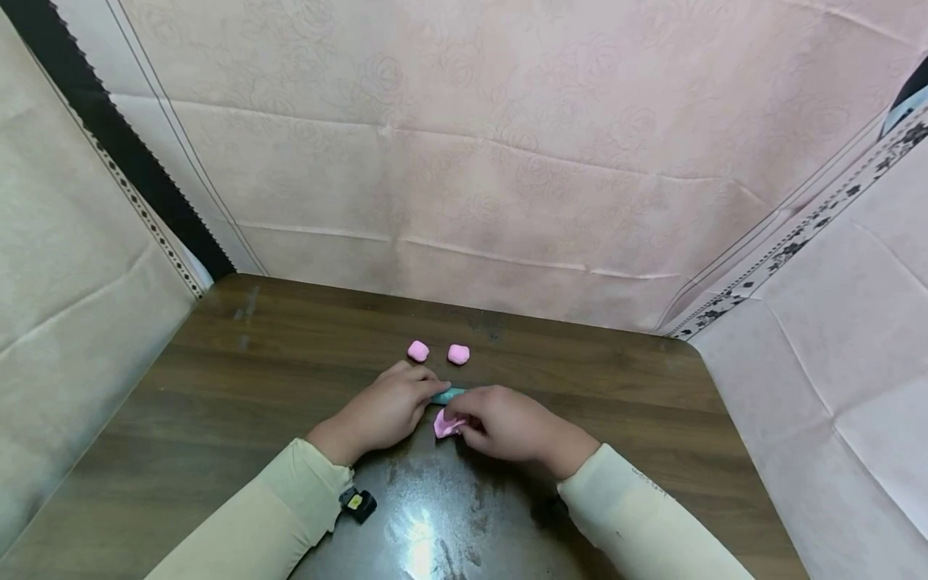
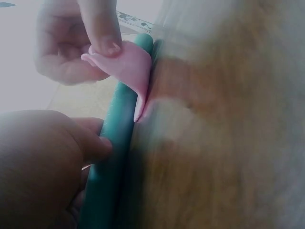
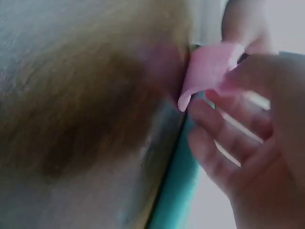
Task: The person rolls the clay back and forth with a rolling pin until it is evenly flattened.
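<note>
In the head view, my left hand [image 1: 387,405] grips one end of a teal rolling pin [image 1: 447,395], a plain round rod lying on the table. My right hand [image 1: 507,423] pinches a thin, flattened sheet of pink modelling clay [image 1: 444,424] just on the near side of the rod. From the left wrist, the clay sheet [image 2: 127,67] appears bent, one edge between thumb and fingers and the lower edge down at the tabletop beside the rod [image 2: 114,129]. The right wrist view shows the same curved sheet [image 3: 209,69] partly covered by my thumb.
Two small pink clay lumps [image 1: 417,350] sit beyond the hands. The brown wooden table [image 1: 616,379] has a shiny, smudged patch near me. Pale patterned cloth [image 1: 464,161] hangs behind it and at both sides. A black device [image 1: 358,504] is at my left wrist.
</note>
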A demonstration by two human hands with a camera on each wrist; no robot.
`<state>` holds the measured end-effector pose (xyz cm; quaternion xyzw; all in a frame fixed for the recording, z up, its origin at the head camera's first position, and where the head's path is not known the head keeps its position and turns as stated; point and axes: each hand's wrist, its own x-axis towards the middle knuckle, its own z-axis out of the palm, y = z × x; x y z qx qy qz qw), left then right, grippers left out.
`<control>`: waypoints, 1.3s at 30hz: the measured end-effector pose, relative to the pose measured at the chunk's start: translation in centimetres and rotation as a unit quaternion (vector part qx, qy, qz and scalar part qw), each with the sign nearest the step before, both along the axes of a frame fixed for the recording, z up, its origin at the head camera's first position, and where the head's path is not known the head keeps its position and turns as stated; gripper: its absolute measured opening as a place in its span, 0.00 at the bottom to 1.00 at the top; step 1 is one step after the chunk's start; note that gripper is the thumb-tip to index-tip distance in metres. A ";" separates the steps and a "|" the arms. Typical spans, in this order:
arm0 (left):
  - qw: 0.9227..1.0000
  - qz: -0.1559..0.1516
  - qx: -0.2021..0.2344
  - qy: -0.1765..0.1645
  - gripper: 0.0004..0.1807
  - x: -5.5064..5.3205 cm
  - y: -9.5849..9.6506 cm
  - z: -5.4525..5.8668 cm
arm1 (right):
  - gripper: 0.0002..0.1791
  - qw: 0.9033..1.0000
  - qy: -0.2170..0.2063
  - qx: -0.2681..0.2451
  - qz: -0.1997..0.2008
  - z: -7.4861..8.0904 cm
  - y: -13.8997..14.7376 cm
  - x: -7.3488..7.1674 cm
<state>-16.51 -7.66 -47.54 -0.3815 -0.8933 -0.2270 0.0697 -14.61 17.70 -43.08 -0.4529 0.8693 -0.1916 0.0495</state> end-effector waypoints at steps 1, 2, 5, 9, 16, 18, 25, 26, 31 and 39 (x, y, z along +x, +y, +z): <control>1.000 0.000 0.000 -0.002 0.18 0.0 0.0 0.0 | 0.07 1.000 -0.010 -0.001 0.010 0.0 0.1 0.0; 1.000 -0.001 0.000 -0.002 0.18 0.0 0.0 0.0 | 0.08 1.000 -0.010 0.004 0.024 -0.1 0.1 0.0; 1.000 -0.002 0.001 -0.004 0.18 0.0 0.0 0.1 | 0.08 0.996 0.050 0.042 0.068 -0.5 0.2 0.2; 1.000 -0.003 0.002 -0.004 0.19 0.0 0.0 0.2 | 0.07 0.973 0.183 0.106 0.092 -1.1 -0.1 0.5; 1.000 0.000 -0.001 -0.009 0.19 0.1 -0.2 0.3 | 0.03 0.952 0.260 0.145 0.073 -1.7 -1.1 0.9; 1.000 0.000 -0.002 -0.010 0.19 0.1 -0.2 0.3 | 0.03 0.951 0.264 0.145 0.070 -1.7 -1.3 0.9; 1.000 -0.006 0.002 -0.005 0.18 0.0 -0.1 0.1 | 0.05 0.987 0.121 0.095 0.038 -0.6 -1.1 0.1; 1.000 -0.005 0.002 -0.008 0.18 0.0 -0.1 0.1 | 0.06 0.993 0.085 0.082 0.027 -0.2 -1.1 -0.1; 1.000 0.002 0.003 -0.023 0.18 0.0 -0.2 0.2 | 0.10 0.998 -0.051 0.042 -0.019 1.0 -0.7 -1.2; 1.000 -0.003 0.004 -0.017 0.19 -0.1 -0.3 0.1 | 0.11 0.989 0.055 0.126 0.056 0.1 -0.9 0.0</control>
